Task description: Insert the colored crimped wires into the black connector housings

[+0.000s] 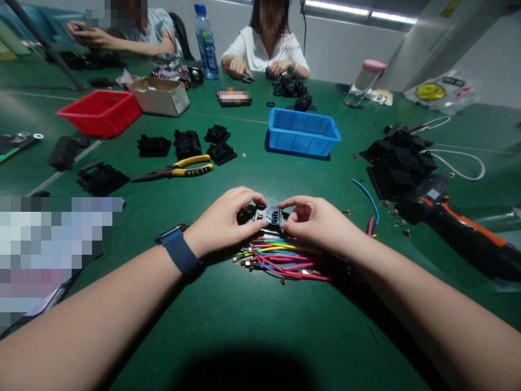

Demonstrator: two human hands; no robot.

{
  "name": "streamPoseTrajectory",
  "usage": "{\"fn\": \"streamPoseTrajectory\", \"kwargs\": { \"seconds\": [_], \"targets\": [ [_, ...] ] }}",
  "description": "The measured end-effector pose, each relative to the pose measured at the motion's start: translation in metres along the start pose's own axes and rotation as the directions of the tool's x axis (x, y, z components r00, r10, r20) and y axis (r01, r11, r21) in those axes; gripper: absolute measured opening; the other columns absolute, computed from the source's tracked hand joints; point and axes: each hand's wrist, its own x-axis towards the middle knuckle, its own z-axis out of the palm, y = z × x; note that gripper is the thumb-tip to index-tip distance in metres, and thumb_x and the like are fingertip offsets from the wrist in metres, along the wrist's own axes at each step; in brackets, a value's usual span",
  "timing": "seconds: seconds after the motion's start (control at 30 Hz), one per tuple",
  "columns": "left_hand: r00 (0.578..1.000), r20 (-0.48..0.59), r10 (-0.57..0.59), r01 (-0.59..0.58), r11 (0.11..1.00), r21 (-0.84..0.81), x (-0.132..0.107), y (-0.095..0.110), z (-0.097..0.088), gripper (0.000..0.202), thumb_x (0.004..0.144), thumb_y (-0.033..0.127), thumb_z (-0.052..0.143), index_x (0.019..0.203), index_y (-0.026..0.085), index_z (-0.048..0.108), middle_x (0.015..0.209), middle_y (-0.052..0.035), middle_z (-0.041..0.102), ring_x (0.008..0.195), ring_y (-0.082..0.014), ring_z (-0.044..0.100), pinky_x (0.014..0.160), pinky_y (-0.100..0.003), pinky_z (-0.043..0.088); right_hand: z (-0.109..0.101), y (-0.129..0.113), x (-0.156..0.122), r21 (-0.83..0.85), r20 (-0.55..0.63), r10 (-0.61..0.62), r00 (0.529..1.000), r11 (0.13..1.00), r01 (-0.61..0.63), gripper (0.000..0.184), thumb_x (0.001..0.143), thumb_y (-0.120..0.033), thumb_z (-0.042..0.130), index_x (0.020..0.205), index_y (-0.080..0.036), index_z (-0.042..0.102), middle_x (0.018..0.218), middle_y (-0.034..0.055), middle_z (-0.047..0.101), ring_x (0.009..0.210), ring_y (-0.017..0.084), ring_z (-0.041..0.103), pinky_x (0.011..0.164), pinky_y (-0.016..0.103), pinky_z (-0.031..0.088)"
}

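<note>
Between my two hands is a small black plastic housing [268, 216] with slots and a short blue wire in it. My left hand [234, 217], with a dark blue watch band at the wrist, grips its left side between thumb and fingers. On the right side, my right hand [311, 217] pinches the housing's edge with thumb and forefinger. Just below lies a bundle of red, yellow, blue and green wires [285, 258] with brass-coloured terminals on their ends. My fingers hide part of the housing.
Yellow-handled pliers [179, 167] lie left of centre near several black housings [187, 144]. A blue bin [303, 138], a red bin [101, 114] and a cardboard box [160, 98] stand further back. On the right is an orange-black power tool [459, 222]. Two people sit across the table.
</note>
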Motion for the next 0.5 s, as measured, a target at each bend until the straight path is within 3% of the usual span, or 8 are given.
{"fn": "streamPoseTrajectory", "kwargs": {
  "seconds": [0.2,0.33,0.5],
  "targets": [
    [0.998,-0.014,-0.057,0.057,0.998,0.027,0.003,0.007,0.007,0.034,0.076,0.041,0.061,0.101,0.018,0.054,0.096,-0.0041,0.058,0.085,-0.0191,0.054,0.074,-0.031,0.044,0.003,-0.006,0.000,0.009,0.007,-0.006,1.000,1.000,0.006,0.036,0.069,-0.015,0.060,0.105,-0.014,0.059,0.063,-0.0027,0.058,0.053,0.009,0.052,0.052,0.021,0.042],
    [0.997,-0.014,-0.077,0.077,0.997,0.004,0.005,0.010,0.011,0.027,0.077,0.036,0.060,0.097,0.019,0.055,0.094,-0.0034,0.060,0.087,-0.0201,0.056,0.078,-0.033,0.044,0.004,-0.008,0.000,-0.018,-0.006,0.005,1.000,1.000,-0.005,0.037,0.069,-0.015,0.060,0.106,-0.014,0.060,0.062,-0.0033,0.058,0.054,0.009,0.051,0.051,0.021,0.040],
    [0.997,0.005,-0.076,0.076,0.997,-0.031,0.006,0.009,0.011,0.032,0.077,0.037,0.059,0.105,0.021,0.057,0.103,-0.0047,0.061,0.095,-0.0219,0.056,0.083,-0.036,0.045,0.005,-0.007,0.000,-0.038,-0.029,-0.004,1.000,0.999,0.003,0.037,0.068,-0.015,0.061,0.105,-0.015,0.062,0.062,-0.0033,0.058,0.055,0.009,0.053,0.054,0.022,0.041]
  ]
}}
